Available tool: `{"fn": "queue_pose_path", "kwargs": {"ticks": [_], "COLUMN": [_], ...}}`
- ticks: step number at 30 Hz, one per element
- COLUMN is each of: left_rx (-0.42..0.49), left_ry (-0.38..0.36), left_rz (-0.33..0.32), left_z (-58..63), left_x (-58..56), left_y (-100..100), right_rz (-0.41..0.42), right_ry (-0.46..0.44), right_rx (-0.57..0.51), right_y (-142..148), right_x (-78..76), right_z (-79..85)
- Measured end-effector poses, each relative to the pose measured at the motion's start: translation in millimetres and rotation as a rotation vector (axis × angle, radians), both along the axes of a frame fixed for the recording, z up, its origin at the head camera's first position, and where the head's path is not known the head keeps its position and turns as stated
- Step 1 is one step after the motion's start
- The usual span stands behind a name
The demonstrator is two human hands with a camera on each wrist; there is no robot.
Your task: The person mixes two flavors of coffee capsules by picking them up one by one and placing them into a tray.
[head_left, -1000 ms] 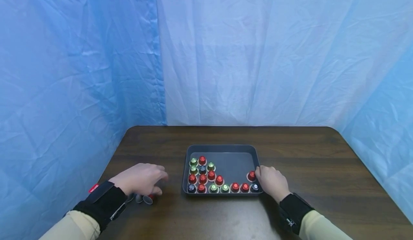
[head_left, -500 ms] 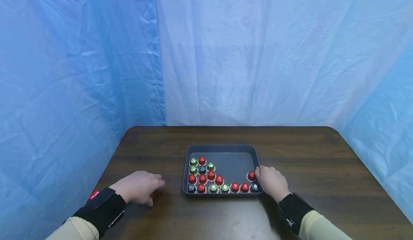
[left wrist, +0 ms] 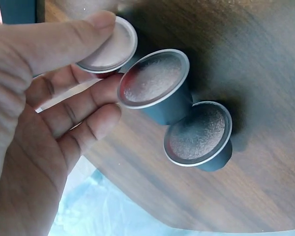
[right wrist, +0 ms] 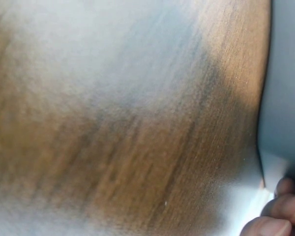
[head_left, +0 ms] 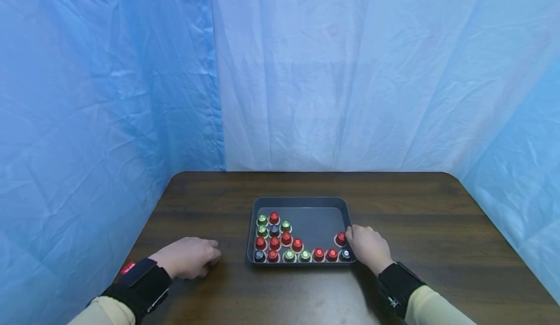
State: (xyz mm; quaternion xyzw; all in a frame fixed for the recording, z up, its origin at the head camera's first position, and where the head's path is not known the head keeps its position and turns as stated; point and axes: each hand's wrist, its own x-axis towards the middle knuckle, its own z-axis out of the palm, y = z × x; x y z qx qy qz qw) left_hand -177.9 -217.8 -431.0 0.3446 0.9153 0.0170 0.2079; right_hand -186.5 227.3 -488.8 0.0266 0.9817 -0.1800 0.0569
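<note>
Low over the table at the left is my left hand [head_left: 188,258]. In the left wrist view its thumb lies across the foil lid of a red coffee capsule [left wrist: 117,49], pinching it against the fingers behind. Two dark coffee capsules lie beside it, one [left wrist: 169,105] right at the fingertips, the other [left wrist: 214,160] just beyond; in the head view the hand hides them. My right hand [head_left: 369,248] grips the right rim of a dark baking tray [head_left: 317,215]. Only its fingertips [right wrist: 273,227] show in the right wrist view, by the tray's outer wall [right wrist: 287,98].
Inside the tray, red, green and dark blue capsules stand lid down, in rows at the left and along the near side. A single red capsule [head_left: 340,238] stands near the right wall. Blue curtains [head_left: 306,72] enclose the brown wooden table [head_left: 415,208].
My left hand has lowered and drawn slightly left and nearer, covering the capsules seen beneath it, and its thumb and fingers have closed on a red coffee capsule. The right hand and tray stay put.
</note>
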Motion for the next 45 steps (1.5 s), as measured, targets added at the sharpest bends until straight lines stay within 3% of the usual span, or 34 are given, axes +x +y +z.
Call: {"fn": "queue_pose_path", "kwargs": {"ticks": [4, 12, 18, 23, 31, 45], "left_rx": [0.017, 0.073, 0.090, 0.071, 0.090, 0.220], "left_ry": [0.017, 0.001, 0.057, 0.084, 0.100, 0.298], "left_rz": [-0.036, -0.042, -0.073, -0.059, -0.029, -0.146], "left_z": [-1.8, -4.6, -8.2, -7.5, 3.9, 29.7], "left_x": [-0.8, -1.9, -3.8, -5.8, -7.6, -19.2], "left_y": [0.3, 2.8, 6.9, 12.4, 18.8, 36.2], "right_rz": [-0.001, -0.003, 0.000, 0.008, 0.009, 0.006], "right_ry": [0.001, -0.004, -0.002, 0.010, 0.015, 0.022], "right_rx": [-0.003, -0.001, -0.001, -0.008, -0.016, -0.008], "right_y": [0.1, -0.7, -1.2, -1.6, -1.4, -0.5], "right_x": [0.2, 0.7, 1.0, 2.1, 2.2, 0.9], "right_z": [-0.4, -0.5, 0.2, 1.8, 2.5, 1.6]}}
